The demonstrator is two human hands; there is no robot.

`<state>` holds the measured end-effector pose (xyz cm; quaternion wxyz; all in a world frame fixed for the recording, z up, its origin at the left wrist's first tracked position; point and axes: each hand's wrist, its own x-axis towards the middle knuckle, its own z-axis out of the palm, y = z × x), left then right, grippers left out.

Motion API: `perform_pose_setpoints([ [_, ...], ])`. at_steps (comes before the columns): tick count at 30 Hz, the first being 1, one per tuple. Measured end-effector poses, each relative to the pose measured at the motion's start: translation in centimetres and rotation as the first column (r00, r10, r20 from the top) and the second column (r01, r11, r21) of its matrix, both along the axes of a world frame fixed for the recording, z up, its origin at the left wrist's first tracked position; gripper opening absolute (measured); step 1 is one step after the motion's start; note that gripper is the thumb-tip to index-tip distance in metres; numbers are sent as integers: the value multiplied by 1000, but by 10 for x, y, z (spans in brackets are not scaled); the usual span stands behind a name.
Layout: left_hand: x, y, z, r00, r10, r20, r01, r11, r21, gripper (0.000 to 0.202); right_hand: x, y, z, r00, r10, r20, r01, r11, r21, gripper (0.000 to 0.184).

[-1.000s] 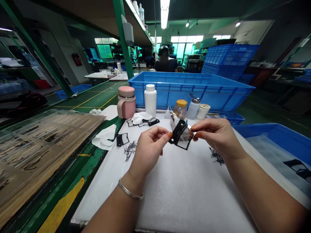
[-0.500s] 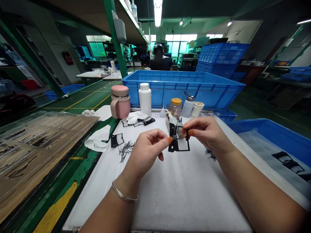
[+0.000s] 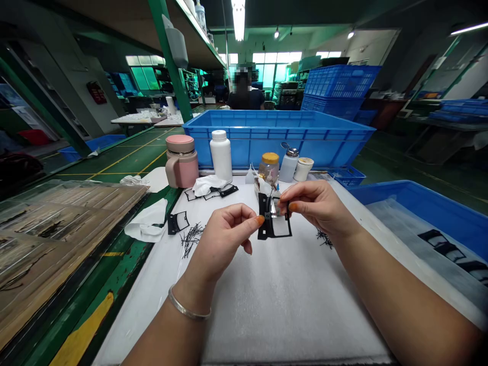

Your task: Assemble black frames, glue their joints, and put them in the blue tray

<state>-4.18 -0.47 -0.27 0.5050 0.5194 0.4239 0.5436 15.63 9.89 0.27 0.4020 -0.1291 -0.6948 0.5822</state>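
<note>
A small black frame (image 3: 263, 230) with a rectangular opening is held upright above the white work surface (image 3: 282, 305). My left hand (image 3: 231, 234) pinches its left, wider side between thumb and fingers. On the opposite side, my right hand (image 3: 316, 206) grips the thin upper right edge with its fingertips. To the left lies a similar black frame (image 3: 178, 222), beside a pile of short black strips (image 3: 191, 238). More black strips (image 3: 324, 239) lie behind my right wrist, partly hidden.
A pink mug (image 3: 182, 162), white bottle (image 3: 221, 156), yellow-lidded jar (image 3: 269, 166) and pump bottle (image 3: 288, 165) line the back edge, before a large blue crate (image 3: 244, 145). Right is a blue bin (image 3: 415, 195) with black frames; left, a compartment tray (image 3: 49, 223). A person (image 3: 246, 94) sits beyond.
The whole view has shifted slightly, so things appear a little further left. Both hands keep their hold on the black frame, which has turned slightly.
</note>
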Motion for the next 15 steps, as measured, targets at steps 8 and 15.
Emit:
perform_pose_setpoints([
  [8,0,-2,1,1000,-13,18,13,1000,-2,23,1,2,-1,999,38,-12,-38,999,11,12],
  [15,2,0,3,1000,17,-10,-17,1000,-6,25,1,-1,2,1000,16,2,-16,1000,8,12],
])
